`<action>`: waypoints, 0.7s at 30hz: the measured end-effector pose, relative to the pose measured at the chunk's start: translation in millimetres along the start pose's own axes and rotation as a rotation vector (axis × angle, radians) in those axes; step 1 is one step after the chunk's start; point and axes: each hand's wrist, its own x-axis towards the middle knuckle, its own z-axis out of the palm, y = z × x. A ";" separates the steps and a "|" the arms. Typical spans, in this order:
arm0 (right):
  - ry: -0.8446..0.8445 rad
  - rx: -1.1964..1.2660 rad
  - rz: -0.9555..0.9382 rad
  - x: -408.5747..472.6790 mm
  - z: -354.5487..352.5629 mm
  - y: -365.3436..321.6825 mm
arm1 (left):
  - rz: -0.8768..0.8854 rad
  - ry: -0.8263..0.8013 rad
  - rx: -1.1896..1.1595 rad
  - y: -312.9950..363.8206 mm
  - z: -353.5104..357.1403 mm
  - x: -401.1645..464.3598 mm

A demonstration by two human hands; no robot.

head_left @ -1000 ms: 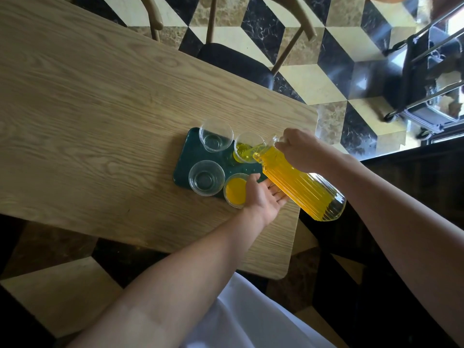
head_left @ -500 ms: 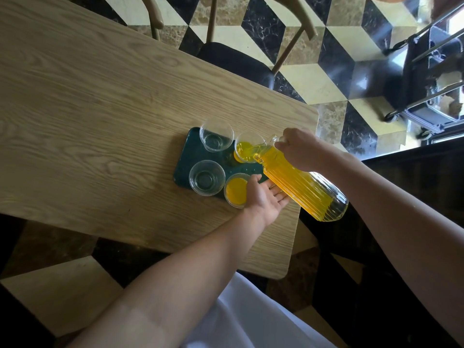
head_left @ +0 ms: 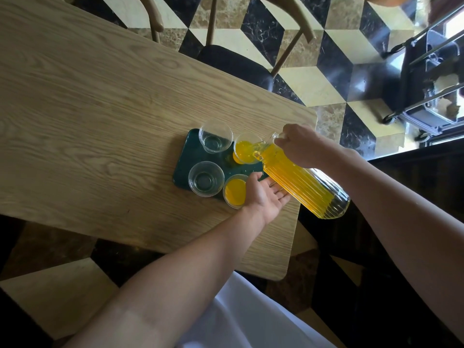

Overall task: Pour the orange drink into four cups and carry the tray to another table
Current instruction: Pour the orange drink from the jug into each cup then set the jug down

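A dark green tray (head_left: 187, 162) lies near the right end of the wooden table (head_left: 88, 109) with several clear cups on it. The near right cup (head_left: 235, 192) holds orange drink. The far right cup (head_left: 244, 152) is taking orange drink from the tilted ribbed glass bottle (head_left: 301, 182). My right hand (head_left: 298, 144) grips the bottle's neck. The far left cup (head_left: 215, 139) and near left cup (head_left: 206, 178) are empty. My left hand (head_left: 263, 194) rests with spread fingers at the tray's right edge, beside the near right cup.
A wooden chair with a dark seat (head_left: 233, 61) stands at the table's far side. The floor has black, cream and brown cube-pattern tiles. A metal trolley (head_left: 431, 71) stands at the upper right. The table's right edge is close to the tray.
The orange drink in the far right cup has risen. The bottle has tipped slightly further. My left hand has stayed at the tray's edge.
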 end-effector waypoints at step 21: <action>0.212 0.123 -0.093 -39.7 -37.8 10.9 | 0.098 -0.014 0.273 12.2 24.1 -35.5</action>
